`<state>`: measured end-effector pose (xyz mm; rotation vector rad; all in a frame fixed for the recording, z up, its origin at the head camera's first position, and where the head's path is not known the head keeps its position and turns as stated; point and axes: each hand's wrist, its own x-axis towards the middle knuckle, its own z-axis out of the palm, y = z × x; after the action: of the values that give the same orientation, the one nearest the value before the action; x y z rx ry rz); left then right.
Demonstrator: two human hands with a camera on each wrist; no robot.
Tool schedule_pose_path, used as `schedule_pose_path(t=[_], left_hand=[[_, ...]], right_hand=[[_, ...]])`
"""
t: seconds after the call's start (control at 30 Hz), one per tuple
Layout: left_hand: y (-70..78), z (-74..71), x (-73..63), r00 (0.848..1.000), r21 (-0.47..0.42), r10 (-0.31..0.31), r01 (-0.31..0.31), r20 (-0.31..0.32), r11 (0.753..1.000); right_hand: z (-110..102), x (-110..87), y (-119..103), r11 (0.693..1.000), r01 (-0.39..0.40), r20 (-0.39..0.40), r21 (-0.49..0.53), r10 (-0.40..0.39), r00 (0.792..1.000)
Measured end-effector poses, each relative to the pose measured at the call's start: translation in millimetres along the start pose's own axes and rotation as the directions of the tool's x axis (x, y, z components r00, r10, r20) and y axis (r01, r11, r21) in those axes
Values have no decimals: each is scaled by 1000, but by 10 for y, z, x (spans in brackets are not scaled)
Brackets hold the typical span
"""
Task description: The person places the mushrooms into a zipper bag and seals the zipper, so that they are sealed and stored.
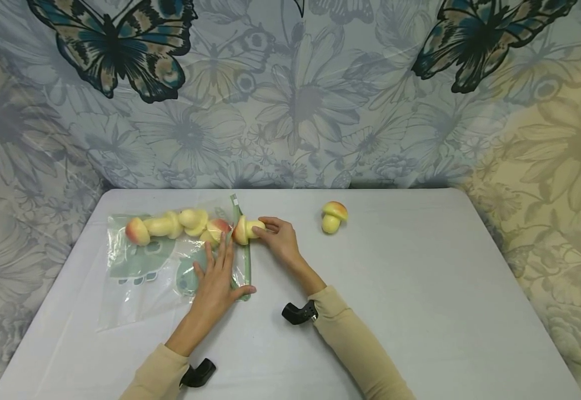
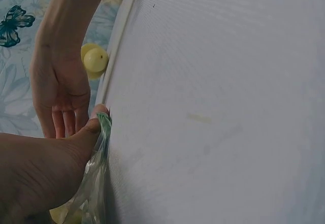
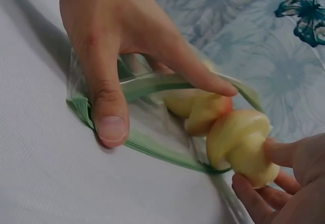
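Right hand [image 1: 283,241] pinches a mushroom [image 1: 243,230] — left hand [image 1: 215,283], unclenched, touches a bag [image 1: 163,286] near the tabletop's [image 1: 420,289] left edge.

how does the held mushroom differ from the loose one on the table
The right hand pinches the held mushroom; no hand touches the loose mushroom. The held mushroom's cap faces the bag; the loose mushroom's faces the table's far edge. Both have yellow stems and reddish-tinged caps.
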<state>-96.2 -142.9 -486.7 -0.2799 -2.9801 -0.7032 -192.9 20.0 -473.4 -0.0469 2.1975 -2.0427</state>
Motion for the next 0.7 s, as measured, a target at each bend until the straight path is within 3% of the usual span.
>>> schedule_pose_path(t=[0.27, 0.5, 0.7], left_hand=[[-5, -8, 12, 1000, 20, 11, -11, 0, 1000], [-14, 9, 25, 999, 8, 26, -26, -25, 1000], [-3, 12, 29, 1000, 25, 25, -24, -16, 999]], right_hand=[[42, -78, -103, 996, 33, -10, -86, -34, 999], [82, -7, -1, 999, 3, -51, -46, -5, 999], [80, -8, 22, 999, 25, -50, -37, -27, 998]])
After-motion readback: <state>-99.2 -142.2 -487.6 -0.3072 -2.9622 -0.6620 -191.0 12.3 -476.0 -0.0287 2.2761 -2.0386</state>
